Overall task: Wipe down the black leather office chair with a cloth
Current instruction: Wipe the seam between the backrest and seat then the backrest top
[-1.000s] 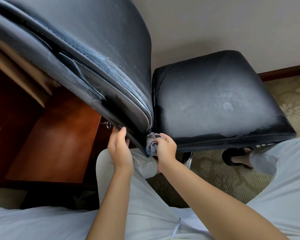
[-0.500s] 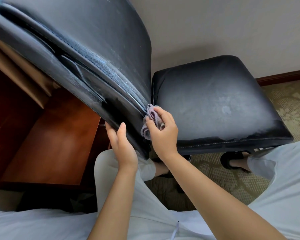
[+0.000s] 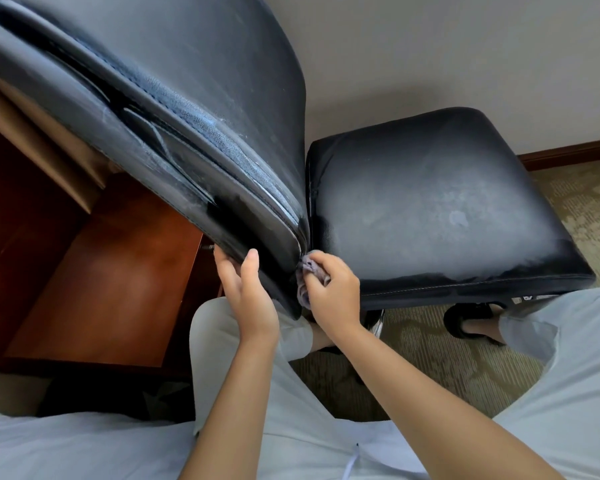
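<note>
The black leather office chair fills the upper view: its dusty backrest (image 3: 194,109) leans over from the upper left and its seat (image 3: 430,206) lies to the right. My left hand (image 3: 246,289) grips the backrest's lower edge, thumb on the outer face. My right hand (image 3: 333,292) is closed on a small crumpled grey-purple cloth (image 3: 309,275), pressed into the gap where the backrest's bottom corner meets the seat's near left corner. Most of the cloth is hidden in my fist.
A reddish-brown wooden desk recess (image 3: 111,271) stands left, behind the backrest. Patterned beige carpet (image 3: 447,372) lies under the chair, with my sandalled foot (image 3: 471,323) beneath the seat. A wall with a dark baseboard (image 3: 568,154) runs behind. My light trousers (image 3: 568,375) fill the foreground.
My right hand slid the cloth up the backrest's edge, then back down to the bottom corner by the seat. My left hand kept its hold on the backrest's lower edge.
</note>
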Tool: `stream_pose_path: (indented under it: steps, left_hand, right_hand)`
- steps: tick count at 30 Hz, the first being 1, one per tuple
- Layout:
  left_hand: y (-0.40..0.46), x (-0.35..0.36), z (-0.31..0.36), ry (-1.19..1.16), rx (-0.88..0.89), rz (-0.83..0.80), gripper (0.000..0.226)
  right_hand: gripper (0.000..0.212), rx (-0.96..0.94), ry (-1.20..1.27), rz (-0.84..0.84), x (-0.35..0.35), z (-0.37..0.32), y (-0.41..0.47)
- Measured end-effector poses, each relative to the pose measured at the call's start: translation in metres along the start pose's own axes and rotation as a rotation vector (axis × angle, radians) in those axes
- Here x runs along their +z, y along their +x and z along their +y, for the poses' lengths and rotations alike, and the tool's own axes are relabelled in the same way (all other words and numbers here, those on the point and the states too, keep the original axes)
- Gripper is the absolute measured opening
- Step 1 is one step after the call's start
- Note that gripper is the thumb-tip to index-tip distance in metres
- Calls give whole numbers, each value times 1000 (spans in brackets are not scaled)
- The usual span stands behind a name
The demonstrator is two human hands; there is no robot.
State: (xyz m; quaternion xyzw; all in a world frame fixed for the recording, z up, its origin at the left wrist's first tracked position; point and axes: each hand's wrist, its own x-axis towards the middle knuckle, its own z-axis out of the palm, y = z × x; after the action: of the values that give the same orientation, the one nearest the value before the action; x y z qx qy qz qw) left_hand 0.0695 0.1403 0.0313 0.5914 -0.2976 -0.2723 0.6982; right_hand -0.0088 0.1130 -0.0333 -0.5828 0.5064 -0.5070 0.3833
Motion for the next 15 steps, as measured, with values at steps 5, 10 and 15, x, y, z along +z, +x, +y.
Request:
stream_pose_path:
  steps: [5,10,15]
  left_hand:
    - [-1,4,-2,-14,8,20,65]
    - [-1,4,-3,-36,18,35,56]
    - [-2,6,-1,-32,7,26,65]
  right_hand:
    - [21,-92,71,205,-9,-18,8]
    - [14,-266,43,216,-5,-21,14]
    - [4,1,-64,-48,15,21,-3]
